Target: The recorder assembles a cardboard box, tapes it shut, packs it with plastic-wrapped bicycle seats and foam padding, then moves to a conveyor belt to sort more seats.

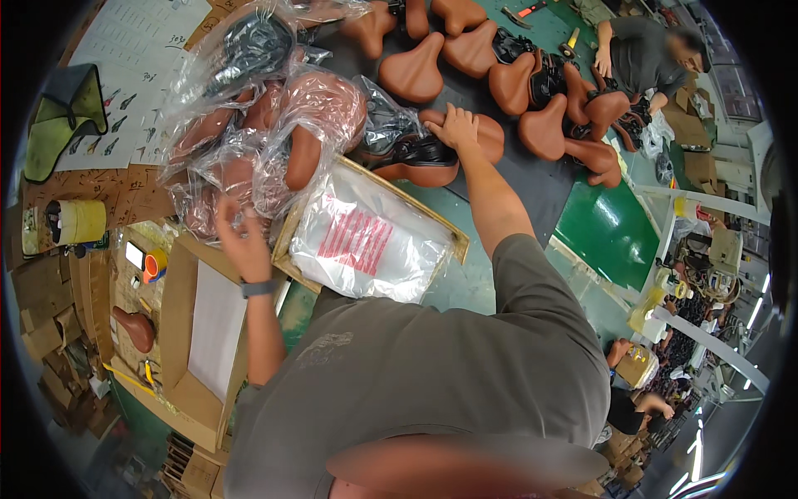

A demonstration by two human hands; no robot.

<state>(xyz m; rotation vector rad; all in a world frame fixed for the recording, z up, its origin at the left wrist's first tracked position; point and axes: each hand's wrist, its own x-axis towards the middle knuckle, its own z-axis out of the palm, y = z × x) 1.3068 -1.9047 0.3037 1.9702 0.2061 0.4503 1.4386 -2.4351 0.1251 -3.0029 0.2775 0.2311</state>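
Observation:
My right hand (456, 130) lies across a brown bicycle saddle (489, 140), its fingers over the far edge and its thumb toward the left end. Just below that saddle, another one shows its black underside and brown rim (420, 172). My left hand (241, 241), with a dark band on its wrist, hovers beside a heap of brown saddles in clear plastic bags (324, 104). Its fingers are apart and slightly bent, with nothing visible in them. Between my arms stands an open box (287, 241) holding clear plastic bags with red print (357, 237).
Several unwrapped brown saddles (413, 71) cover the dark mat (507, 183). A co-worker (644, 54) reaches in at the upper right, near a hammer (532, 9). At left are an open carton (179, 320), a tape roll (155, 265) and a yellow container (81, 220).

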